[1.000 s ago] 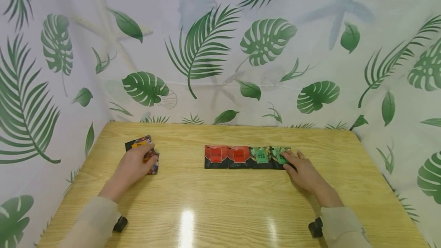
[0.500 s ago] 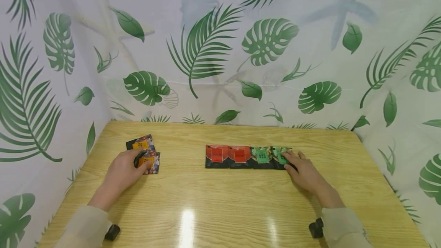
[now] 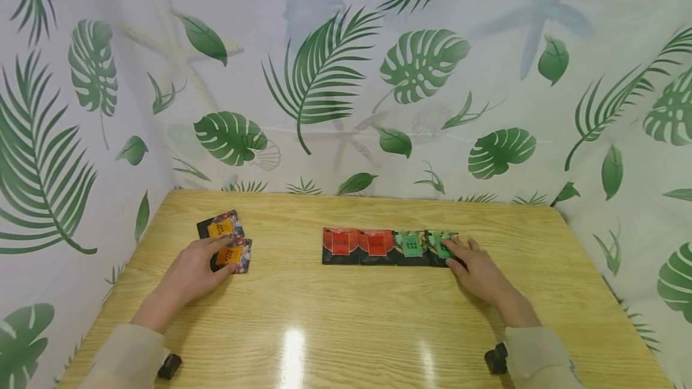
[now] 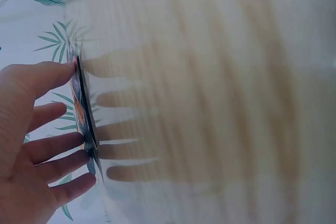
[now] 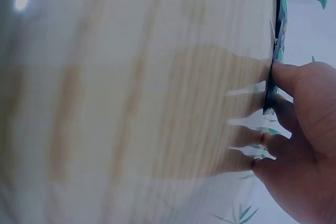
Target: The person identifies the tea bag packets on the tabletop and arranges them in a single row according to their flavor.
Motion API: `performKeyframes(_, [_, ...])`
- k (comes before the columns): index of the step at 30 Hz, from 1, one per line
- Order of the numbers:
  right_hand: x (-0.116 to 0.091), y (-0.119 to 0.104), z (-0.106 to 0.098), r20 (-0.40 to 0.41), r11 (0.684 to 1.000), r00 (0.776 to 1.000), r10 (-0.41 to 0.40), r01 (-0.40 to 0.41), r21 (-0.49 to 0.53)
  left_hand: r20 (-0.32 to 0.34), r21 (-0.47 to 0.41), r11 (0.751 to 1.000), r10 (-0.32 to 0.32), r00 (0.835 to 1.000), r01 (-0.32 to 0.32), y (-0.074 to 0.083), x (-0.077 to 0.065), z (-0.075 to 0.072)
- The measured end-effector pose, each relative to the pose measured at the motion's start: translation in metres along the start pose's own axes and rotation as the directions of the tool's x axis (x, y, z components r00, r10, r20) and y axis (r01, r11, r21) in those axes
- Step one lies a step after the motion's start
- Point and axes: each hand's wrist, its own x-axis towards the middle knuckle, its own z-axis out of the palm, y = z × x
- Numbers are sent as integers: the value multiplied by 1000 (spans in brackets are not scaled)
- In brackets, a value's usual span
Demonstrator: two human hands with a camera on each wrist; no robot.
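Two dark sachets with orange labels lie at the left of the table. The far orange-labelled sachet (image 3: pixel 220 226) is tilted and partly under the near orange-labelled sachet (image 3: pixel 232 255). My left hand (image 3: pixel 191 266) touches the near one at its left side, thumb and fingers spread apart. In the left wrist view that sachet (image 4: pixel 84 103) is seen edge-on at the fingertips. My right hand (image 3: pixel 481 272) rests its fingertips on the right-hand green-labelled sachet (image 3: pixel 439 246), the end of a row. Its thumb lies at that sachet's near right corner.
Left of it in the row lie another green-labelled sachet (image 3: pixel 411 247) and two red sachets (image 3: pixel 375 247), edge to edge. The wooden table (image 3: pixel 324 329) ends at a leaf-patterned cloth (image 3: pixel 324 155) behind and at the sides.
My left hand has drawn back leftward, uncovering more of the orange labels. A dark edge raised by its fingers half a second ago is down now. The right hand stays in place.
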Motion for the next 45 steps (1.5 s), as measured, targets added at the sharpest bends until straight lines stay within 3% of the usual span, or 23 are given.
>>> performKeyframes(20, [0,0,-1,2,1000,1000,5,-5,10,-23,98,994,42,999,-39,5,2,2])
performKeyframes(26, [-1,1,-1,6,1000,1000,9,-9,16,-41,133,988,82,996,-76,8,3,1])
performKeyframes(35, [-1,2,0,7,1000,1000,10,-10,15,-16,123,982,143,990,-140,13,8,4])
performKeyframes(45, [-2,0,-1,-1,1000,1000,2,-2,21,17,105,987,116,993,-118,17,12,7])
